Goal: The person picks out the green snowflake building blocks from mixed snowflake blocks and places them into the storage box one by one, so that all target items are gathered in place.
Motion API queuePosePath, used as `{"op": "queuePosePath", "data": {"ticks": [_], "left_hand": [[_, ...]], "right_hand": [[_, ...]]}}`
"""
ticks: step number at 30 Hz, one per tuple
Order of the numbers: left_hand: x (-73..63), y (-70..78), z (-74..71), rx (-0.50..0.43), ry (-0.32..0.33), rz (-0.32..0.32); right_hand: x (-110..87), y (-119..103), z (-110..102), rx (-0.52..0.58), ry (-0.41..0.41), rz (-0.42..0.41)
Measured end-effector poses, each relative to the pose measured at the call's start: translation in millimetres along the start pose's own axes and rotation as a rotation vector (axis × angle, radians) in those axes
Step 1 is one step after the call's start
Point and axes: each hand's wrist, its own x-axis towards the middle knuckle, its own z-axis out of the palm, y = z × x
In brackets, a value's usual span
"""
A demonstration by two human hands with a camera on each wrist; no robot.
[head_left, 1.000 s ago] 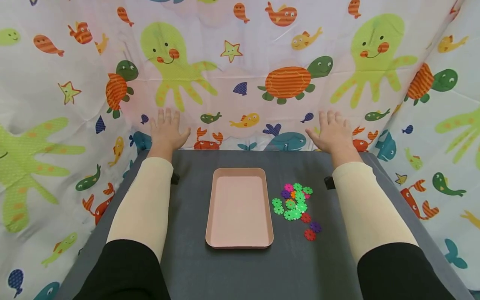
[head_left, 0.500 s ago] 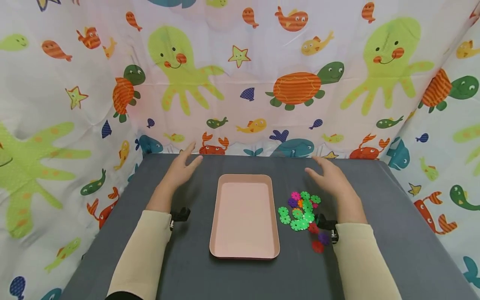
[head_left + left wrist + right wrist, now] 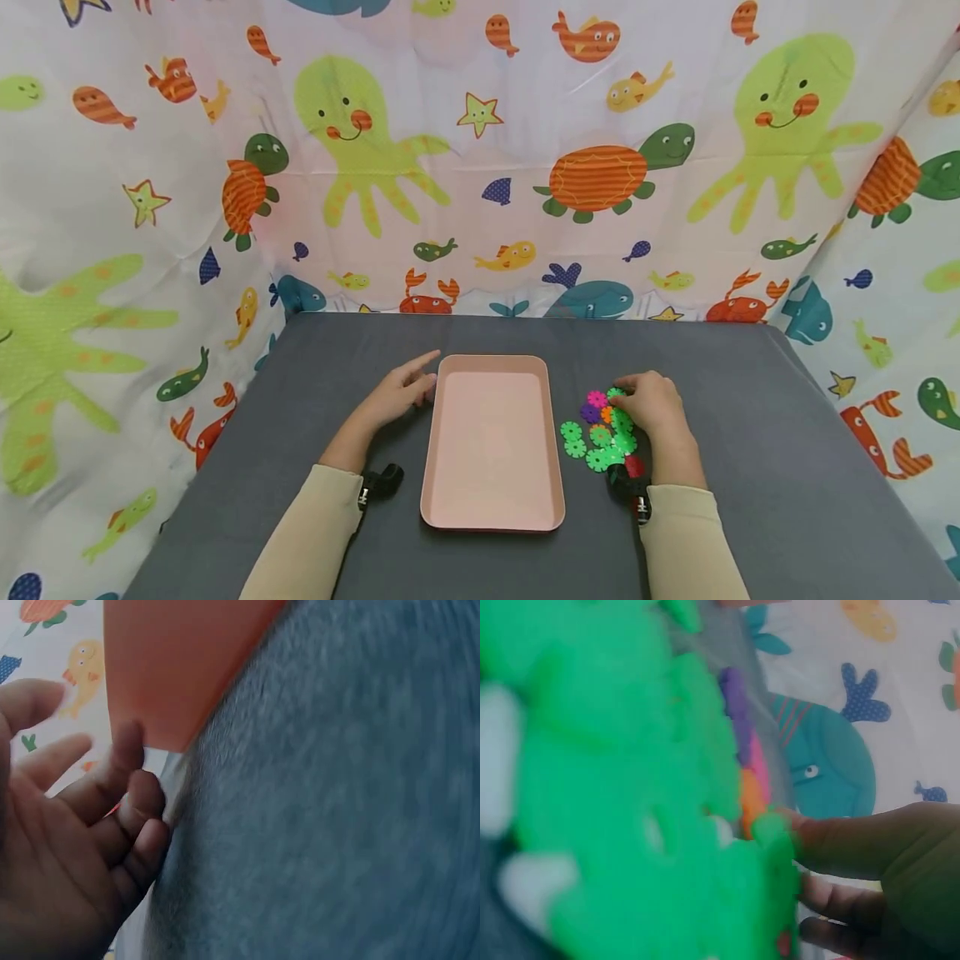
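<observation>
In the head view, a pink rectangular tray (image 3: 492, 442) lies on the grey table. My left hand (image 3: 393, 396) is beside the tray's far left corner, its index finger extended and the others loosely bent. The left wrist view shows this hand (image 3: 67, 847) holding nothing. Several gear-shaped plastic discs, mostly green (image 3: 600, 458), lie right of the tray. At the pile's far right edge, my right hand (image 3: 652, 404) has its thumb and fingertips at a green disc (image 3: 776, 840). Whether they pinch it is hidden. Purple (image 3: 591, 414) and pink discs (image 3: 596, 399) lie just left of these fingertips.
Grey cloth covers the table (image 3: 787, 458). A white curtain (image 3: 450, 83) printed with sea animals stands along the back and both sides. Each wrist wears a small black camera, the left one (image 3: 384, 482) near the tray and the right one (image 3: 621, 483) over the near discs.
Both hands have come down from the curtain at the table's far edge. My left hand has moved to beside the tray, and my right hand has reached the discs.
</observation>
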Motion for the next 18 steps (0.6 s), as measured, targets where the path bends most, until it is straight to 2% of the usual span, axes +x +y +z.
{"op": "queuePosePath", "data": {"ticks": [5, 13, 18], "left_hand": [[0.7, -6.6, 6.0, 0.009, -0.078, 0.002], [3.6, -10.0, 8.4, 0.026, -0.085, 0.003], [1.9, -10.8, 9.9, 0.002, -0.085, -0.014]], "right_hand": [[0.8, 1.2, 1.9, 0.019, 0.045, 0.021], [0.6, 1.9, -3.9, 0.015, 0.04, 0.081], [-2.1, -3.9, -4.5, 0.068, 0.121, 0.057]]}}
